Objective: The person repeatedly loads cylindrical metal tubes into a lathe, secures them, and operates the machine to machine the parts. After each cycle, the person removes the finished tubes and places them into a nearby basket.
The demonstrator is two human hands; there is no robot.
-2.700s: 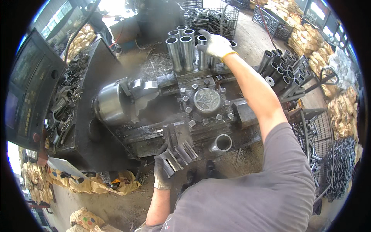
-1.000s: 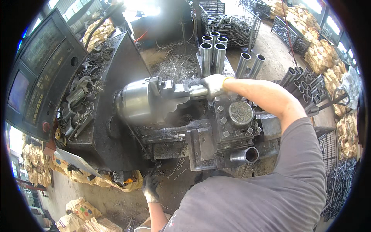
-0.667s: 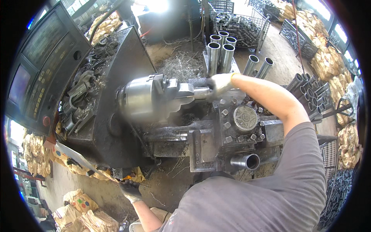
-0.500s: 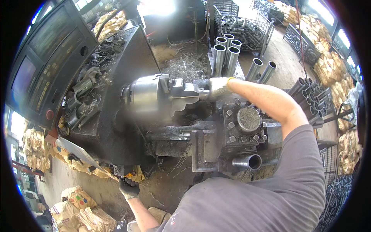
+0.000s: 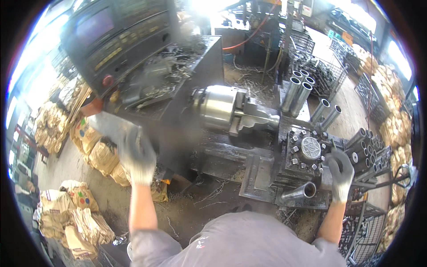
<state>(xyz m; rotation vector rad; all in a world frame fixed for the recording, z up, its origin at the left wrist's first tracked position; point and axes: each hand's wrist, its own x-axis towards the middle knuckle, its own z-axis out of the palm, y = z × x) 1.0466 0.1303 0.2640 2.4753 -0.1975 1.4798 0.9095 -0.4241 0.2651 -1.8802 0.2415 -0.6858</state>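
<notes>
My right hand (image 5: 340, 172), in a pale glove, curls around a dark handle at the right side of the square bolted tool post (image 5: 307, 151). A short steel tube (image 5: 302, 191) sticks out of the tool post's front. Left of it, the shiny lathe chuck (image 5: 218, 107) grips a metal workpiece (image 5: 260, 120). My left hand (image 5: 135, 155), also gloved and blurred, is raised at the machine's left side beside a grey metal sheet (image 5: 106, 127). Whether it holds anything is unclear.
A control panel (image 5: 115, 35) with a screen hangs upper left above a shelf of metal scrap (image 5: 155, 80). Upright steel tubes (image 5: 298, 89) stand behind the tool post, more lie in racks (image 5: 369, 151) at right. Filled sacks (image 5: 75, 213) lie on the floor at left.
My right hand has left the chuck and moved back to the right side of the tool post. My left hand has risen from low down to the machine's left side.
</notes>
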